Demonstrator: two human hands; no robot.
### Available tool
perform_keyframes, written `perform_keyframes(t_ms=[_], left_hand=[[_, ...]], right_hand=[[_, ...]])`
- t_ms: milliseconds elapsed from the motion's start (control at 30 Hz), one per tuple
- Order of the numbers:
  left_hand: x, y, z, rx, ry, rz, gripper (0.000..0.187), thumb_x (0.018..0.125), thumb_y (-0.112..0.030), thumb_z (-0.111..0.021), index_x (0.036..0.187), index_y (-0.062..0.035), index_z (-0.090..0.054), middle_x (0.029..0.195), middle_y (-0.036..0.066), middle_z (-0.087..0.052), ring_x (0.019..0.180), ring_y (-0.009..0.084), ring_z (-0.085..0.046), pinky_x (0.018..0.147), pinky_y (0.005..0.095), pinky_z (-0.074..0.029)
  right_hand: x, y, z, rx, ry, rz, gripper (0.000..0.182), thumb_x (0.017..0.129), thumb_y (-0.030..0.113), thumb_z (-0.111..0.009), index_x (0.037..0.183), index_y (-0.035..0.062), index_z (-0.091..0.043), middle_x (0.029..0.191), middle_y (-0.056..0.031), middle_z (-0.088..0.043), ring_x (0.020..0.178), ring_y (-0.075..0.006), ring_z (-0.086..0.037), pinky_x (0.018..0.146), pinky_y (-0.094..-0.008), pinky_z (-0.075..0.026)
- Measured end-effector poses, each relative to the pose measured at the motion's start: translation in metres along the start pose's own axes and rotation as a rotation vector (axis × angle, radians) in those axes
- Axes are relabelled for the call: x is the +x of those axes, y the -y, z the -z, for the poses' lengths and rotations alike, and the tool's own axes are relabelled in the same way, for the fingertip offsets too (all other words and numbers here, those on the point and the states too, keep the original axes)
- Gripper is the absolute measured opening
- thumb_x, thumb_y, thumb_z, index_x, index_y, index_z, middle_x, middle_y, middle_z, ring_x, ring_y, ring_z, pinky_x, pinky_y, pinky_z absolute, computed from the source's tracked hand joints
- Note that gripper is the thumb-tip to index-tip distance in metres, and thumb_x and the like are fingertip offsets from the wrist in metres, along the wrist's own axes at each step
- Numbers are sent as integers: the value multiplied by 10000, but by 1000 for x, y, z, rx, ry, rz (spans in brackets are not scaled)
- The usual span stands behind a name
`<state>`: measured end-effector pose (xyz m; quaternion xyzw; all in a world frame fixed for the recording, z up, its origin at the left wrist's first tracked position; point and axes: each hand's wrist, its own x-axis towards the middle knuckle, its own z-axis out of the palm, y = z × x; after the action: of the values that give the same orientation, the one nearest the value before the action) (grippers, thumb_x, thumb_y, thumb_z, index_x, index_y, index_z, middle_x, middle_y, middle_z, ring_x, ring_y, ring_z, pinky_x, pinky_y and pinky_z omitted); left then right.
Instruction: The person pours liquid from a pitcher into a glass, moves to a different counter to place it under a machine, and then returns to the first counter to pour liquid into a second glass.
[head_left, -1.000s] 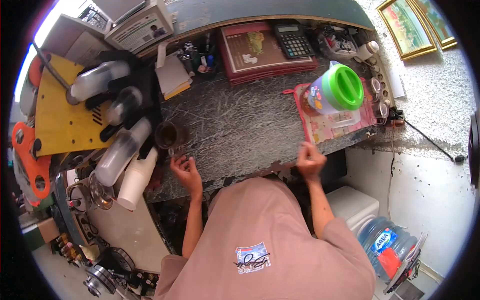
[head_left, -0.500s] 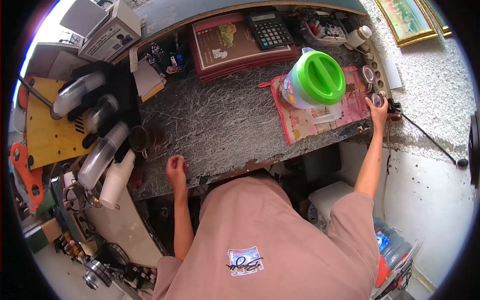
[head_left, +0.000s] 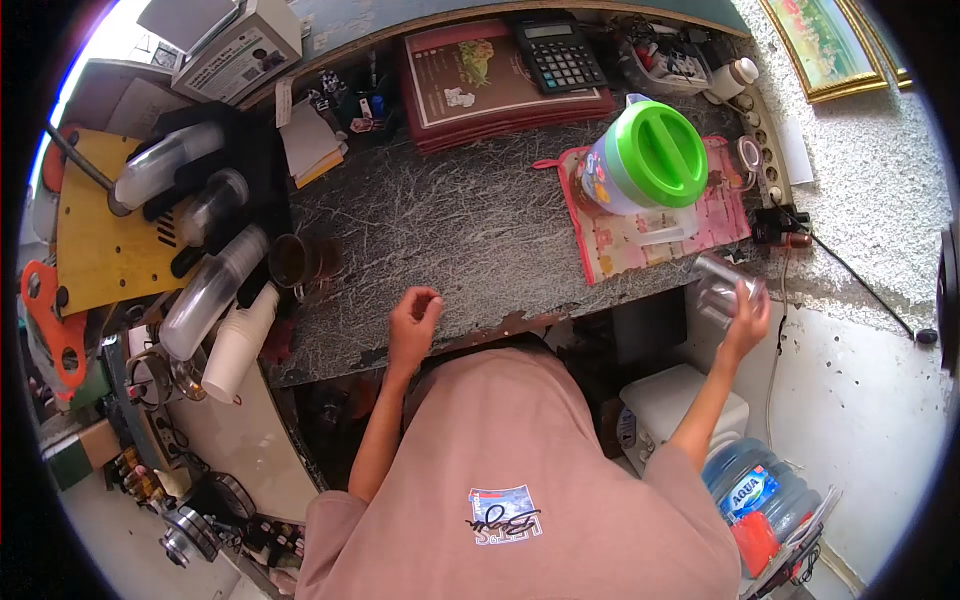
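Note:
My right hand (head_left: 748,318) is wrapped round a clear drinking glass (head_left: 718,285), which is tilted and slightly blurred. It holds the glass off the right end of the counter's front edge. Above and left of it, a pitcher (head_left: 615,168) with a green lid stands on a pink patterned cloth (head_left: 615,258). Another glass (head_left: 747,155) stands at the cloth's right end. Over the front edge of the counter (head_left: 450,220), my left hand (head_left: 413,325) is loosely curled, and I see nothing in it. A dark brown mug (head_left: 290,262) sits to its left.
Stacked clear plastic cups (head_left: 212,295) and paper cups (head_left: 240,345) stick out at the left. A calculator (head_left: 560,55) lies on maroon folders (head_left: 430,125) at the back. Beneath the counter's right end are a white container (head_left: 690,405) and a large water bottle (head_left: 760,490).
My right hand has lifted the glass from the cloth's right end and brought it toward me, past the counter edge. My left hand has moved to the right, still curled.

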<state>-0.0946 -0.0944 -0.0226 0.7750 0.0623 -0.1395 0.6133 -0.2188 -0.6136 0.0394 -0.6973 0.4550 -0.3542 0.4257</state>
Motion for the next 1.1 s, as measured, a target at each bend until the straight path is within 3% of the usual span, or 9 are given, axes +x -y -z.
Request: perform_keyframes(t_ms=[200,267,400,567,667,800,867,933,1100], left_hand=[[-4,-44,-5,88,305,-109,262,861,-167,-773,1072,-50,-671,917,57,-703,838,128,-666,742,285,-521],[-7,-61,-3,72,611,-102,666,772,-244,-868,1329,-55,-554,1204,111,-652,1080,191,-638,929,341,-497],[-16,-82,-6,-10,635,-224,1129,656,-306,-944,1521,-62,-261,1495,165,-418,1371,297,-444,1122,439,-377],[-7,-69,3,-213,242,-437,893,750,-124,-830,1470,-20,-312,1494,174,-406,1414,290,-410,1127,436,-382],[4,-66,24,-233,2,-231,805,762,-49,-773,1445,-19,-346,1461,174,-448,1366,296,-479,1095,422,-436],[23,-63,31,-59,-139,-351,779,738,-69,-804,1402,7,-404,1325,182,-586,1269,294,-575,1014,392,-511],[33,-62,31,55,-206,-370,811,720,-89,-826,1407,-2,-405,1309,194,-603,1206,309,-621,917,397,-580],[34,-75,33,47,-194,-278,792,730,-113,-830,1403,-20,-423,1325,189,-594,1227,304,-607,911,394,-579],[45,-66,29,139,-176,-201,777,731,-147,-840,1396,-48,-450,1325,182,-596,1193,309,-628,827,388,-608]], right_hand=[[-143,4,-21,840,424,-697,421,970,389,-578,1225,54,-598,1123,-160,-682,927,-332,-703,726,-377,-595],[-181,22,-54,982,625,-926,449,963,404,-579,1233,45,-594,1128,-169,-682,934,-344,-699,757,-401,-596],[-243,74,-135,996,906,-1177,523,956,437,-562,1242,1,-588,1117,-177,-678,957,-325,-677,816,-382,-553],[-285,113,-221,960,1208,-1262,556,972,493,-538,1267,26,-597,1118,-134,-688,960,-260,-683,862,-373,-552],[-296,118,-254,632,1458,-1006,668,987,628,-439,1307,60,-587,1133,-110,-678,975,-222,-676,846,-367,-558],[-299,118,-260,247,1353,-717,603,987,558,-528,1312,54,-584,1157,-106,-657,958,-206,-660,828,-351,-548],[-292,122,-245,63,930,17,518,961,422,-656,1295,30,-594,1157,-109,-636,933,-192,-633,812,-324,-522],[-261,130,-217,40,679,227,451,921,262,-734,1267,5,-600,1124,-127,-630,904,-188,-616,786,-315,-510],[-167,128,-153,-190,-112,757,347,933,220,-717,1157,-28,-619,1079,-145,-630,992,-237,-589,905,-375,-457]])
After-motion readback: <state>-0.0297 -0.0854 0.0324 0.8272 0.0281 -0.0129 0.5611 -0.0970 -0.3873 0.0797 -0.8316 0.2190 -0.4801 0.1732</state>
